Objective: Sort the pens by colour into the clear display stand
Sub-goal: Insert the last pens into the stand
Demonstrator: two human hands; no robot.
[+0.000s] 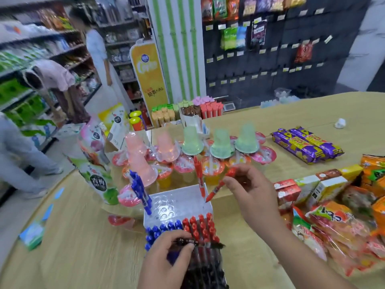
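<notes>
Sorting pens at a shop table (pixel 93 236), seen from the head camera.

The right hand (pixel 250 190) pinches a red click pen (pixel 215 189) near its upper end. The pen is tilted tip-down over the right rear corner of the clear plastic display stand with rows of round holes (pixel 181 197). The tilt probably serves to aim the tip at a hole.

A second red pen (pixel 199 178) stands upright in the same corner. A cluster of blue pens (pixel 140 190) stands at the stand's left edge, well apart from the reds. The two colours are thus kept to opposite sides, with the holes between them unfilled.

The left hand (pixel 164 257) lies over the supply pack just in front of the stand. Its fingers curl round a dark pen (pixel 208 244) lying crosswise, whose exact colour cannot be told. It is likely held ready as the next pen to place.

In the pack, blue-capped pens (pixel 162 228) lie left of red-capped pens (pixel 200 226), with dark barrels nearer the viewer.

Most pens are still in the pack, so the sort appears to be at an early stage. Jelly cups (pixel 220 147) crowd behind the stand, and snack packets (pixel 333 222) lie to its right.
</notes>
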